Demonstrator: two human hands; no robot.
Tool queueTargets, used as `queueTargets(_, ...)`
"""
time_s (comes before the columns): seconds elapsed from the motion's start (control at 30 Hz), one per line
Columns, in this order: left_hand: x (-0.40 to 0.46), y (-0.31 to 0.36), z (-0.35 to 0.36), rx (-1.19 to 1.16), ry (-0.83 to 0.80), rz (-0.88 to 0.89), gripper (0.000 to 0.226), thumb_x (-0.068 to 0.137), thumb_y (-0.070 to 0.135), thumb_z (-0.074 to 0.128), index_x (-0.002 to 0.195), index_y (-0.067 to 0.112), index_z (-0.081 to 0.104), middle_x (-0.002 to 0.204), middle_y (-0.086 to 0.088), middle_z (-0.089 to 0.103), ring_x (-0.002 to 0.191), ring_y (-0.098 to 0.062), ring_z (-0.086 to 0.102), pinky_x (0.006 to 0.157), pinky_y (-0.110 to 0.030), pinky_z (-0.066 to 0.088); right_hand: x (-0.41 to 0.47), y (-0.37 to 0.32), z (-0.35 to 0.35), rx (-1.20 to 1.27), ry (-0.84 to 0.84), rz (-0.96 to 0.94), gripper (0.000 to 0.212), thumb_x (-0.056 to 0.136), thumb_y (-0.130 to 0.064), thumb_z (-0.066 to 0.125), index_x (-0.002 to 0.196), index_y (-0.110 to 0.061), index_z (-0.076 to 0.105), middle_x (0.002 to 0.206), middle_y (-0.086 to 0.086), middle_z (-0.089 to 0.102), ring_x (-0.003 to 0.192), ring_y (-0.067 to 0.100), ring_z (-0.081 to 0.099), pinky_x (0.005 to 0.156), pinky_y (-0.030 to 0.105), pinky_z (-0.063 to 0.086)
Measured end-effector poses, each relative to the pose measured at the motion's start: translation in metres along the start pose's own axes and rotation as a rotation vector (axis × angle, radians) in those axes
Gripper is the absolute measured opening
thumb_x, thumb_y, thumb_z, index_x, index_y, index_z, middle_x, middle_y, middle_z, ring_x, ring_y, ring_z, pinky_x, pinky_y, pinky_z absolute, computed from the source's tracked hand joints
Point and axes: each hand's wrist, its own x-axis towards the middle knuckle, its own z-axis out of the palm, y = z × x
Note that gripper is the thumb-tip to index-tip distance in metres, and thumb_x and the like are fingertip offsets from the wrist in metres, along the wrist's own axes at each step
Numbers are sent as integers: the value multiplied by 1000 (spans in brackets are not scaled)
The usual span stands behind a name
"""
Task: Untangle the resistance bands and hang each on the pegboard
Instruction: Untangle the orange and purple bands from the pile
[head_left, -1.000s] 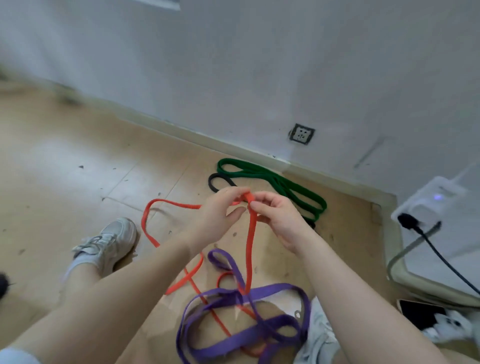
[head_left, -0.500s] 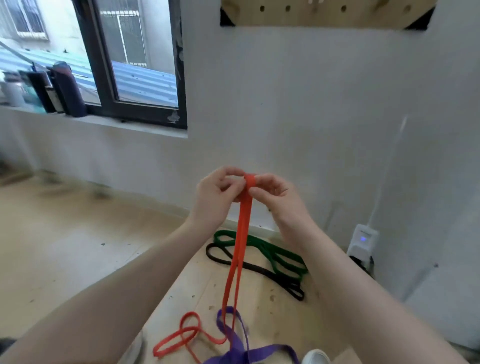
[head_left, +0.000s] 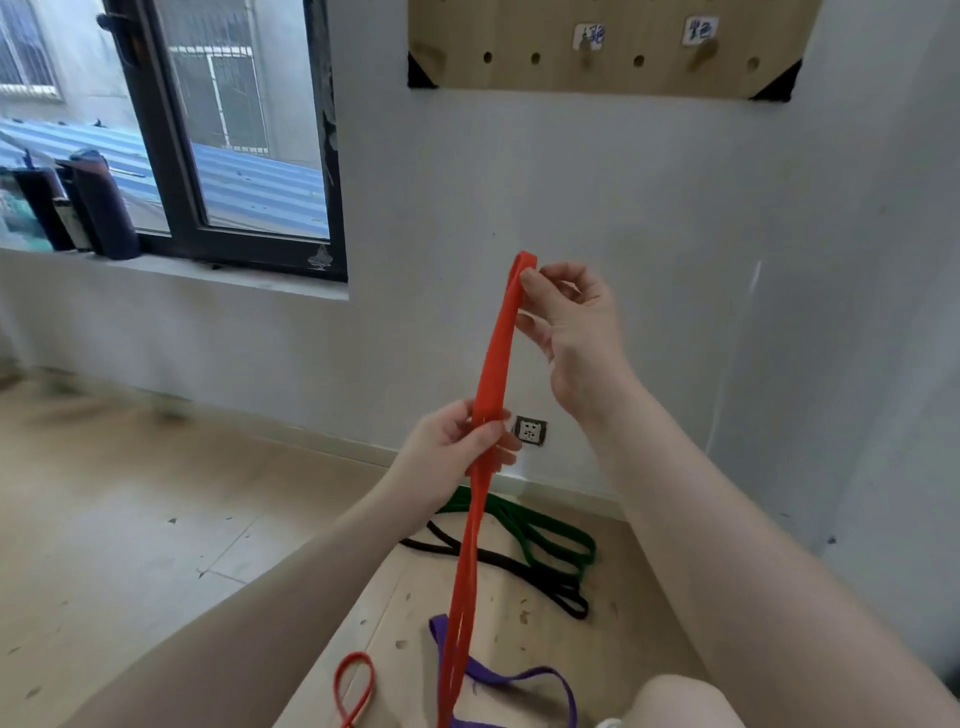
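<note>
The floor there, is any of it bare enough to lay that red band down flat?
Yes: the wooden floor is bare on the left, between the window wall and the left hand. By the wall socket it is crowded: the green band and black band lie there, with the purple band nearer.

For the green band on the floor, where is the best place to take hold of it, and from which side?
Probably the green band's right-hand loop end, taken from above and the right. That end lies open and flat on the floor, while its left part runs behind the hanging red band and the black band lies against its near side.
</note>
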Motion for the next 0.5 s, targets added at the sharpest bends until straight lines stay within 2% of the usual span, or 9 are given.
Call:
queueTargets(0.07, -3, -5, -2, -29, -27, -14, 16, 93, 14, 50, 105, 19, 59, 90, -2, 72, 83, -16, 70, 76, -27, 57, -1, 8, -5, 13, 33, 31, 24, 88, -2, 60, 86, -21, 46, 77, -4, 59, 66, 7, 60, 57, 20, 49)
queueTargets(0.17, -2, -10, -5, -85, -8, -6, 18, 95, 16, 47, 111, 21, 53, 89, -4, 72, 79, -19, 70, 72, -28, 57, 1, 17, -14, -38, 94, 39, 22, 88, -8, 61, 92, -24, 47, 78, -9, 63, 68, 6, 61, 60, 19, 45)
queueTargets(0.27, 0, -15, -8, -136, 34, -16, 13, 96, 19, 44, 107, 16, 50, 91, -8, 73, 80, -23, 70, 72, -32, 57, 4, 24, -16, -64, 129, 36, 17, 88, -8, 61, 83, -21, 52, 75, -7, 61, 64, 5, 60, 58, 18, 45)
queueTargets(0.43, -1, -24, -2, -121, -111, -94, 11, 95, 16, 47, 102, 12, 55, 98, -3, 73, 93, -17, 69, 82, -31, 56, 3, 43, -13, -75, 147, 49, 19, 88, -5, 61, 75, -17, 53, 72, -2, 58, 64, 9, 57, 58, 19, 49)
queueTargets(0.5, -2, -34, -3, -116, -80, -109, 10, 94, 15, 49, 101, 10, 55, 100, -3, 73, 95, -16, 69, 86, -34, 54, 1, 48, -14, -106, 140, 37, 18, 88, -4, 60, 76, -16, 54, 72, -1, 58, 64, 10, 57, 58, 20, 50)
